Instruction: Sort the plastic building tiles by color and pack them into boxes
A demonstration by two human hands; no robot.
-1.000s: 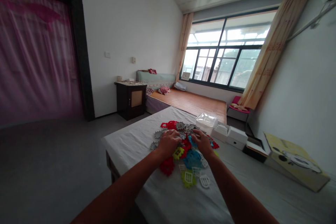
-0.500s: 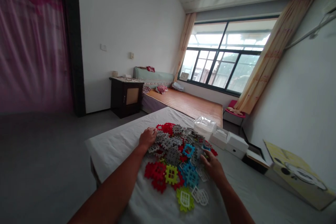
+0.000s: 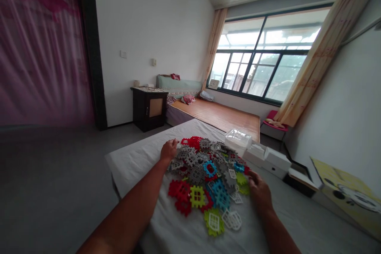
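Note:
A pile of flat interlocking plastic tiles [image 3: 208, 170], grey, red, blue, yellow, green and white, lies on a white-covered table [image 3: 139, 162]. My left hand [image 3: 168, 151] rests at the pile's far left edge, fingers curled against grey tiles. At the pile's right edge is my right hand [image 3: 259, 191], fingers bent and touching a green tile [image 3: 243, 184]. A green tile [image 3: 213, 221] and a white tile [image 3: 232, 219] lie apart at the near side.
A clear plastic box [image 3: 238, 139] and white boxes [image 3: 272, 158] stand behind the pile. A yellow printed box [image 3: 348, 194] lies at the right. Beyond are a dark cabinet [image 3: 149, 107], a low wooden platform bed [image 3: 217, 113] and a large window.
My hands have spread apart from the middle of the pile to its left and right edges, and the tiles are spread out wider. The right hand moved further right in the last half second.

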